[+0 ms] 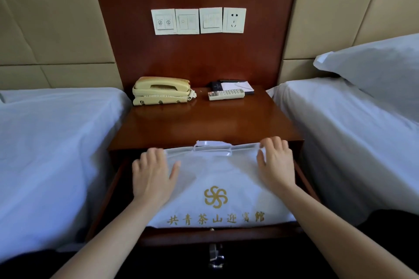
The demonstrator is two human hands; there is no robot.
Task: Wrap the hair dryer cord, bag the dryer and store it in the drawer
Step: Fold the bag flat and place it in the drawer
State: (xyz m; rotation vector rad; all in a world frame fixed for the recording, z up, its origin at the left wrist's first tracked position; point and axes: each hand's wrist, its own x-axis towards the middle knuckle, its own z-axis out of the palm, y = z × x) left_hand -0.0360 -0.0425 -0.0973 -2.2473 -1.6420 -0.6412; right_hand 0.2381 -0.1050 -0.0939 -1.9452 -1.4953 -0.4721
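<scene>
A white cloth bag [215, 174] with a gold emblem and gold lettering lies flat in the pulled-out drawer [217, 234] of the wooden nightstand. Its white plastic handle [213, 147] points toward the back, just under the nightstand top. My left hand [152, 176] presses flat on the bag's left part, fingers spread. My right hand [275, 163] rests on the bag's upper right corner with straight fingers. The hair dryer and its cord are hidden; nothing of them shows outside the bag.
On the nightstand top [204, 124] stand a cream telephone [162, 90], a remote control [226, 94] and a notepad [237, 86]. Wall switches and a socket [234, 20] are above. White beds [56, 142] flank the nightstand, with a pillow [374, 68] on the right one.
</scene>
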